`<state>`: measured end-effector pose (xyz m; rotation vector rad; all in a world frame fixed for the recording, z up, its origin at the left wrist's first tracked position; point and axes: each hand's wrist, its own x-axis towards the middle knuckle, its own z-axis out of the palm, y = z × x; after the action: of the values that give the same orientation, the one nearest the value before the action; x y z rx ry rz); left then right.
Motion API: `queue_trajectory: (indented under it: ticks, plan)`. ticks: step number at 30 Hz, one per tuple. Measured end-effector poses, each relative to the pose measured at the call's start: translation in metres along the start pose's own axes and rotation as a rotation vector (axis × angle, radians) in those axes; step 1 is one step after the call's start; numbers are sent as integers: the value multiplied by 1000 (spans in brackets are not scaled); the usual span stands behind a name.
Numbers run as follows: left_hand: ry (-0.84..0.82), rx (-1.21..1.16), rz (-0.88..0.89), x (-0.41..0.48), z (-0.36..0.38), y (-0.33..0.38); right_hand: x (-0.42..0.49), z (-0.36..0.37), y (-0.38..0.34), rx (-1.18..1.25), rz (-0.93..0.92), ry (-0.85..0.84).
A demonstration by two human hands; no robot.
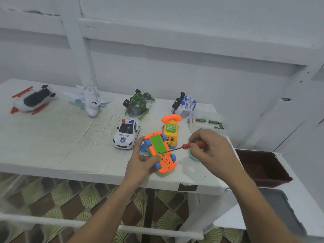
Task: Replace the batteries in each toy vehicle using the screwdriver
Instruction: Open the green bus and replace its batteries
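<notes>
My left hand [142, 159] grips an orange toy vehicle [160, 152] with blue wheels, turned underside up so its green battery cover shows. My right hand [211, 148] holds a red-handled screwdriver [185, 146], and its tip rests at the near edge of that green cover. Right behind stands a yellow phone-shaped toy car [171, 131] with an orange handset. To the left of it a white police car [126, 134] sits upright on the white table [52, 137].
Along the back stand a red-and-white toy [31, 100], a white plane [89, 100], a green toy [137, 103] and a blue-and-white toy [185, 103]. A clear box [208, 122] holds green batteries. A teal dish [192, 155] lies under my right hand; a dark brown bin [263, 167] is at right.
</notes>
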<state>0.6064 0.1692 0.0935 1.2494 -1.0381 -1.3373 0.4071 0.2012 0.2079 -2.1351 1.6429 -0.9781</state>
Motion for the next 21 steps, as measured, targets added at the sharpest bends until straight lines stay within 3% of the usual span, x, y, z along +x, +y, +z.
queue_trajectory:
  ticks: [11, 18, 21]
  plan:
    - [-1, 37, -6, 6, -3, -7, 8, 2, -1, 3, -23, -80]
    - [-1, 53, -5, 6, -3, -7, 29, -3, -19, -272, -123, -220]
    - [-8, 30, -6, 5, -3, -7, 37, -13, -25, -226, -86, -243]
